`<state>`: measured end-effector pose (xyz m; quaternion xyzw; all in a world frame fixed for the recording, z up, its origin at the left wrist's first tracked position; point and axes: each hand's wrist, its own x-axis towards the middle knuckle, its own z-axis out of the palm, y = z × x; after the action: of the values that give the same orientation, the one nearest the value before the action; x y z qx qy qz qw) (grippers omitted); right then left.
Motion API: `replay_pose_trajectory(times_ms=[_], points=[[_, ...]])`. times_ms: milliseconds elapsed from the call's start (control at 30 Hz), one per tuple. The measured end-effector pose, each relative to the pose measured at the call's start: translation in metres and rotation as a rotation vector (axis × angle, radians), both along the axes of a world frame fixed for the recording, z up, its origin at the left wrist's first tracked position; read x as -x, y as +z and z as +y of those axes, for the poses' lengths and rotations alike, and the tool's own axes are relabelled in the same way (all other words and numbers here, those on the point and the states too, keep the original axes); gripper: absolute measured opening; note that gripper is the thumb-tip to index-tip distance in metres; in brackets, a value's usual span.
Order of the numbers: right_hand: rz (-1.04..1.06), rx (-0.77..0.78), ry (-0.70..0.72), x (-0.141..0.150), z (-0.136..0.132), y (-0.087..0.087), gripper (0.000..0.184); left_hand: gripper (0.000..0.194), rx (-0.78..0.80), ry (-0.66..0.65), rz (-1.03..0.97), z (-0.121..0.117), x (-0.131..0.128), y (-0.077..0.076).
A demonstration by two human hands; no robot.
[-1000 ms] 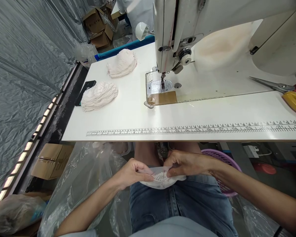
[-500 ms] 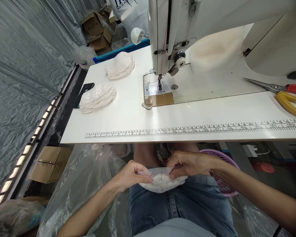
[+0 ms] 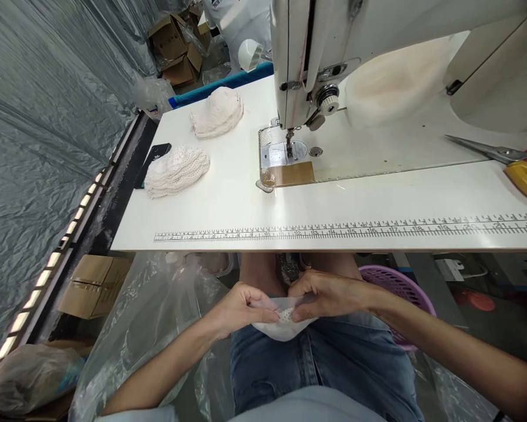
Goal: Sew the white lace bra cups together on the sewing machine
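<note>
Over my lap, below the table's front edge, a small white fabric piece (image 3: 283,331) with a knit or lace-like patch is stretched between my two hands. My left hand (image 3: 245,308) pinches its left side between thumb and fingers. At the other side, my right hand (image 3: 322,298) grips the cloth with thumb and bent fingers. The thumbs are close together over the textured patch. Two stacks of similar pieces lie on the table: a cream knit stack (image 3: 177,171) and a smoother pale stack (image 3: 218,112).
A sewing machine (image 3: 289,70) stands on the white table (image 3: 214,205), its needle over the plate. Scissors (image 3: 505,155) lie at the right. A printed ruler (image 3: 333,230) runs along the front edge. Beside my legs are a purple basket (image 3: 421,290) and plastic sheeting (image 3: 157,328).
My right hand has moved left along the cloth, closer to my left hand, so less of the textured patch shows. The whole view has shifted slightly.
</note>
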<state>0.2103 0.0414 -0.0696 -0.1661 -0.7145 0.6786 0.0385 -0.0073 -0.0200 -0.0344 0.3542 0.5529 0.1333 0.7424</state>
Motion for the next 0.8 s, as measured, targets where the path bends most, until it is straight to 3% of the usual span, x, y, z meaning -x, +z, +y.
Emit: replay_pose_trajectory(times_ms=[400,600,800], points=[[-0.048,0.203,0.040,-0.011,-0.001,0.006,0.037,0.031,-0.030,-0.147,-0.058,0.001,0.010,0.001],[-0.061,0.194,0.047,-0.012,0.001,0.004,0.034,0.031,-0.106,-0.174,-0.043,0.001,0.010,-0.001],[-0.037,0.184,-0.021,0.004,-0.005,0.005,0.030,0.027,-0.178,-0.221,0.005,0.005,0.000,0.001]])
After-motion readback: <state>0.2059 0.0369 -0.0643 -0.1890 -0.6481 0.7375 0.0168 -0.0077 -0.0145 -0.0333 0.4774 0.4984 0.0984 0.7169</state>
